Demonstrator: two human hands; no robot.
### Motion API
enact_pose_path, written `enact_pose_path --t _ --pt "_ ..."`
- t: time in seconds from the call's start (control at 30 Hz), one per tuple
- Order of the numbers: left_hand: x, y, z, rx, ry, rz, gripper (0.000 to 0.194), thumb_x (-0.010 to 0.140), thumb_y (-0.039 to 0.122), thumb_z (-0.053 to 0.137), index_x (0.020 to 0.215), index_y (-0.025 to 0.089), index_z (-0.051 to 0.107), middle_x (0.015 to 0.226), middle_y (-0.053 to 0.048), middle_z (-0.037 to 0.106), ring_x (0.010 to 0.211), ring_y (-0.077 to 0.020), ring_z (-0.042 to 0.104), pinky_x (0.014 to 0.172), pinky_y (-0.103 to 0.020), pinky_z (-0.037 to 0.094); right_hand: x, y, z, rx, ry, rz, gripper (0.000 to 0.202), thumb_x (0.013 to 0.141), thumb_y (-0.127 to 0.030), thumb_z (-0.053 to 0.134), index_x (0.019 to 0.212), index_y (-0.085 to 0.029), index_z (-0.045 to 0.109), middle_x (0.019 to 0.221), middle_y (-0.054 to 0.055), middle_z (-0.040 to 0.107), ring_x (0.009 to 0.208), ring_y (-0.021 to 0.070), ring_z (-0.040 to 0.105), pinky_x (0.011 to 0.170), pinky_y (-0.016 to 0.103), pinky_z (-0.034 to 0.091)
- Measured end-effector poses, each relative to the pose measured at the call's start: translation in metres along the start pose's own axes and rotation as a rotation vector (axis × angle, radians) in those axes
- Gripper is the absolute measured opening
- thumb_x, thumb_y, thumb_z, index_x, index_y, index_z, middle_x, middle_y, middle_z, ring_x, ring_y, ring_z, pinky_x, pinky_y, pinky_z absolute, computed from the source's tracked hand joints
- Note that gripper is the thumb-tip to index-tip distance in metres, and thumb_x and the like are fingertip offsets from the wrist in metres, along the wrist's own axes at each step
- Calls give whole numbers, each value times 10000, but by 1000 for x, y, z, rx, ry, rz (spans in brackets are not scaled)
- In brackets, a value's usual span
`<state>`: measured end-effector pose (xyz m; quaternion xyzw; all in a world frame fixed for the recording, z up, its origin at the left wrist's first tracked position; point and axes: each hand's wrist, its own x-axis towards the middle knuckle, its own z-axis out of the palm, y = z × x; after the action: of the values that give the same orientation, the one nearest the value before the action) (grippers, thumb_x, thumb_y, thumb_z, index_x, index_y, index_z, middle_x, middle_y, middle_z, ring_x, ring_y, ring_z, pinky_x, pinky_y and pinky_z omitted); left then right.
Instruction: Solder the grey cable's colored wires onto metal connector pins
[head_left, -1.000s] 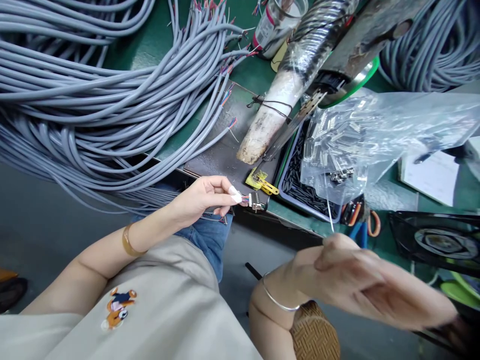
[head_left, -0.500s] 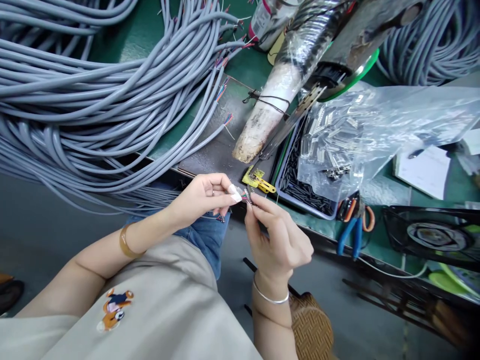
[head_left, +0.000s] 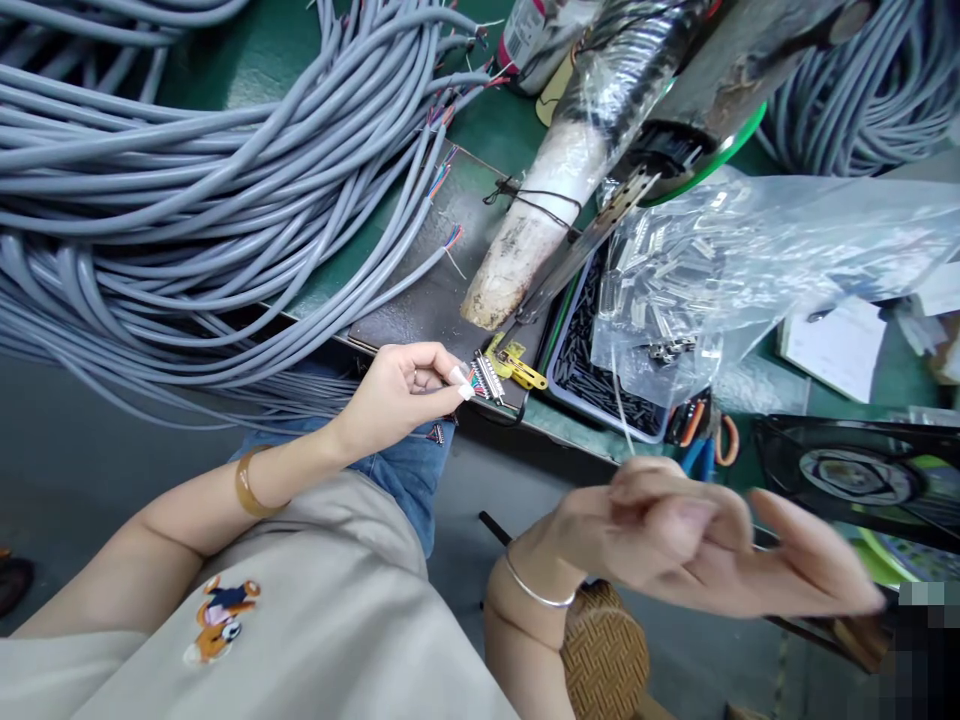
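Note:
My left hand (head_left: 412, 385) is closed in a pinch, white wraps on its fingertips. It holds a multi-pin connector (head_left: 489, 378) by the coloured wires at its back; the metal face points right, over the bench edge. My right hand (head_left: 697, 540), smeared by motion, is turned palm up off to the right, with some fingers curled and others stretched out. From its curled fingers a thin pale wire (head_left: 621, 405) stands up in front of the tray. A yellow clip-like tool (head_left: 525, 370) lies just right of the connector.
Thick grey cables (head_left: 225, 190) with stripped ends cover the left of the bench. A white-wrapped duct (head_left: 517, 240) slants down at centre. A tray (head_left: 559, 380) holds black sleeves and a bag of metal parts (head_left: 667, 250). Pliers (head_left: 701, 455) and a fan (head_left: 862, 475) sit right.
My right hand has left the connector and swung right and down, turning palm up. The connector stays in my left hand, its metal face now exposed. The thin pale wire now shows by the tray.

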<state>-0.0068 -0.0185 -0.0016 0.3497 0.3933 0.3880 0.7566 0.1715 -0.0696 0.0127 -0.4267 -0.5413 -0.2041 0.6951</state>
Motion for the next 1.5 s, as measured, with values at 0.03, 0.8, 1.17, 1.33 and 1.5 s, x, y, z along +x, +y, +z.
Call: enact_pose_path --t 0.03,0.8,1.17,1.33,1.5 --pt "1 0 1 9 13 7 227 640 178 838 672 121 621 804 -31 716 528 -19 516 478 -144 407 3 0 1 -23 22 -23 292 928 -118 667 1155 -283 746 1042 -21 730 415 27 540 355 213 456" --pt "1 -9 0 280 -36 377 113 807 181 743 731 145 667 869 -74 743 831 -139 714 780 -219 591 -2 -8 4 -139 -918 342 111 966 -167 651 871 -218 625 803 -27 660 698 104 642 619 231 516" --pt "7 -8 1 226 80 363 112 734 170 740 716 148 631 842 -54 751 761 -115 712 719 -203 596 -14 -8 0 -142 -471 214 276 949 -108 651 1187 -247 647 869 -24 781 725 163 785 656 286 652" --pt "7 -6 5 257 114 408 98 766 182 717 728 150 632 832 -57 745 732 -113 704 649 -186 567 -22 -9 5 -219 -726 88 186 886 -87 739 985 -214 645 1021 21 815 913 151 798 814 242 637" --pt "10 -4 8 339 156 482 88 763 157 695 719 151 619 813 -38 711 618 -76 615 517 -158 467 -25 -7 14 -199 -673 131 192 877 -70 715 918 -219 600 1021 26 814 919 142 791 821 238 633"
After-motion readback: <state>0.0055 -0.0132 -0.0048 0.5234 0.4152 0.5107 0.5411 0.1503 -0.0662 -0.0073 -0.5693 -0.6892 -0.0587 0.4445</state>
